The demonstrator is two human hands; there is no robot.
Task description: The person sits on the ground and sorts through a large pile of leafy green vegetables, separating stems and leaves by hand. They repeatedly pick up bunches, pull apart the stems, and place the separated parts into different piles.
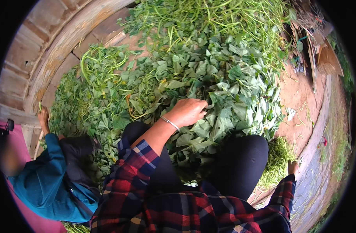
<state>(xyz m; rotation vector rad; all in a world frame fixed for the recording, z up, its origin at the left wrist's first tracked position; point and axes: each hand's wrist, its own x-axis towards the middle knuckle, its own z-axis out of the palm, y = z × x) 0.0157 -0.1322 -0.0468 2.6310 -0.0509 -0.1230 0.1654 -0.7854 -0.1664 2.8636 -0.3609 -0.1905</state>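
Note:
My left hand (190, 112), with a silvery bangle (169, 122) at the wrist, reaches into a heap of green leaves (221, 104) between and beyond my knees. They look like sweet potato leaves, many turned pale side up. Its fingers are curled against the leaves; whether a leaf is between them is hidden. My right hand (293, 167) is out at my right side, small and partly hidden by the sleeve. It is beside a pile of thin, pale green stems (278, 163) stripped of leaves. What it holds does not show.
To my left a person in a teal top (46, 180) sits, one raised hand (43, 118) holding a short green piece. Leafy vines (207, 17) spread across the far side. A wooden beam (58, 49) borders the left; torn cardboard (328, 59) and scraps lie at far right.

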